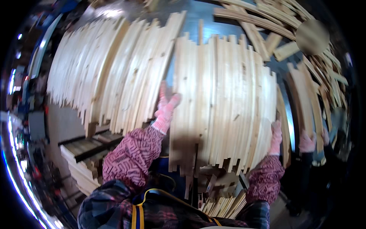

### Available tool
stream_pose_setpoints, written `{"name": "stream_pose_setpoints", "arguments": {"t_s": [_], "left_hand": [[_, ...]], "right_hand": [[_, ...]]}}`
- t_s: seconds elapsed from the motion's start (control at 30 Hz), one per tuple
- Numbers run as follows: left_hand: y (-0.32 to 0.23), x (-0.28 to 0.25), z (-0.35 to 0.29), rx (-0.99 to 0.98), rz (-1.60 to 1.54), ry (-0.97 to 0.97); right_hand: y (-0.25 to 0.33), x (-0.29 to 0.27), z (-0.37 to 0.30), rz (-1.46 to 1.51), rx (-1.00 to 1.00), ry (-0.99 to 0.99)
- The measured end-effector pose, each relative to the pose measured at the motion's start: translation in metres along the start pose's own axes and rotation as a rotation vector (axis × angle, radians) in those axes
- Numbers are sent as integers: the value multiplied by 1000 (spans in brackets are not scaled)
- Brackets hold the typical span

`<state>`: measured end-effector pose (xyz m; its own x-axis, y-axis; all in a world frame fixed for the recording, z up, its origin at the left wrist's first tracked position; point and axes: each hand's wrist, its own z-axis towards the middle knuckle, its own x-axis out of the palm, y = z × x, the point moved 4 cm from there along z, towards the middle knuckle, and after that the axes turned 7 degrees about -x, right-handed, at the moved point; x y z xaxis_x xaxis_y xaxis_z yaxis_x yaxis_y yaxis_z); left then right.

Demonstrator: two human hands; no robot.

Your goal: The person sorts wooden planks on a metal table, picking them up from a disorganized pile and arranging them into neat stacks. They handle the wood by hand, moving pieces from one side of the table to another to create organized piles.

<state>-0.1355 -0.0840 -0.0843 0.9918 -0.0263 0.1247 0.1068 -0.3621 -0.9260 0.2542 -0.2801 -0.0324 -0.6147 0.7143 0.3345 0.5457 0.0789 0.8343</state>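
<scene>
We've got a wide batch of knotty softwood slats (225,103) lying side by side on the blue-grey tabletop (194,24), right in front of us. Our gloved left hand (166,107) is at the batch's left edge, fingers extended in the gap beside the second slat batch (133,72), thumb apart, definitely not clenched. Our gloved right hand (276,135) is up against the right edge; its fingers are partly hidden, so we can't tell how firmly it's gripping.

Handling-wise, we'd guess each slat is light and fairly stiff, but the whole lot is heavy and would fan apart if squeezed unevenly. Sawn wood probably isn't that slippery, though thin edges could splinter. We'd take hold low on both outer edges, pressing inward. Ends are ragged, so they're poor grips.
</scene>
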Motion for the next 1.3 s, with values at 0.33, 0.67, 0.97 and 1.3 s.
{"name": "stream_pose_setpoints", "arguments": {"t_s": [0.33,0.67,0.97,1.3], "left_hand": [[-30,-37,-38,-520,48,304],[-130,-80,-25,-311,-149,485],[-270,-348,98,-48,-219,476],[-421,-679,202,-347,-544,304]], "right_hand": [[-43,-39,-115,-8,253,87],[3,113,-208,89,140,58],[-54,370,-176,83,151,320],[-193,691,-158,-63,176,480]]}}
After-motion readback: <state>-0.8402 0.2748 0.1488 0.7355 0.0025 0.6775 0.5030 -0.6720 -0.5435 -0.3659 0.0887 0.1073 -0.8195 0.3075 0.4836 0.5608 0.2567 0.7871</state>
